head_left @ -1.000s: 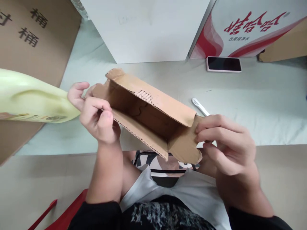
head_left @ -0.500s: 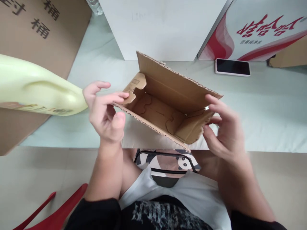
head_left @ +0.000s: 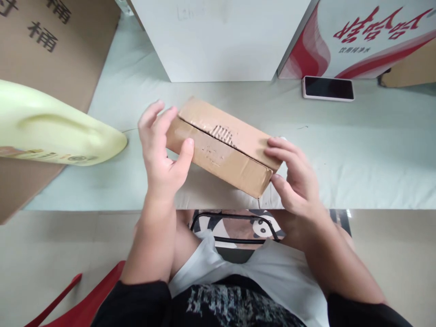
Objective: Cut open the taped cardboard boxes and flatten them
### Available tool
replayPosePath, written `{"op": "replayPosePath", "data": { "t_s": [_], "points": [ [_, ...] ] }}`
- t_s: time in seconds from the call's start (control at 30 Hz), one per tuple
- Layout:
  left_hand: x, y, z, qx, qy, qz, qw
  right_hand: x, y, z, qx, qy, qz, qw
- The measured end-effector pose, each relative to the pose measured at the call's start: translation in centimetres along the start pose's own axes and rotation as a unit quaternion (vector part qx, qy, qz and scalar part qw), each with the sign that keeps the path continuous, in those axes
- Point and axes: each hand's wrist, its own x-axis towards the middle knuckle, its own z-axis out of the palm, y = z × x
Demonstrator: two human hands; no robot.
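Note:
A small brown cardboard box [head_left: 218,145] rests at a slant close to the table's front edge. Its top flaps are folded down and meet along a narrow seam, with a torn, ridged patch near the middle. My left hand [head_left: 161,152] curves around the box's left end, thumb against the front side and fingers at the far corner. At the other end, my right hand [head_left: 294,175] has its fingers on the top flap and its thumb at the near right corner. The inside of the box is hidden.
A pale yellow bottle [head_left: 64,125] and a large carton [head_left: 68,68] are on the left. Behind stands a white box [head_left: 221,45]. A phone [head_left: 329,88] lies before a red and white carton [head_left: 306,56]. A panda-print item [head_left: 235,229] is under the table edge.
The box's raised flaps have been folded down, so its opening is covered. Both hands have drawn closer together around its ends.

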Motion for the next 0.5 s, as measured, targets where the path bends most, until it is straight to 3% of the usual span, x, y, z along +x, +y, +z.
{"op": "replayPosePath", "data": {
  "t_s": [0.07,0.17,0.33,0.43,0.5],
  "points": [
    [-0.1,0.0,0.0,0.023,0.007,0.051,0.998,0.0,-0.1,-0.3,0.03,-0.018,-0.008,0.999],
    [-0.1,-0.1,-0.2,0.024,-0.026,0.073,0.997,-0.3,0.1,-0.2,0.05,0.008,0.017,0.999],
    [0.2,-0.4,-0.8,0.035,-0.005,0.082,0.996,-1.3,2.6,0.7,0.078,0.066,0.163,0.981],
    [0.4,-1.1,-1.2,0.006,0.036,0.031,0.999,-1.6,3.6,1.1,0.142,-0.003,0.239,0.961],
    [0.6,-1.7,-1.5,-0.012,0.058,-0.003,0.998,-1.5,3.2,1.1,0.162,-0.051,0.223,0.96]
  ]
}}
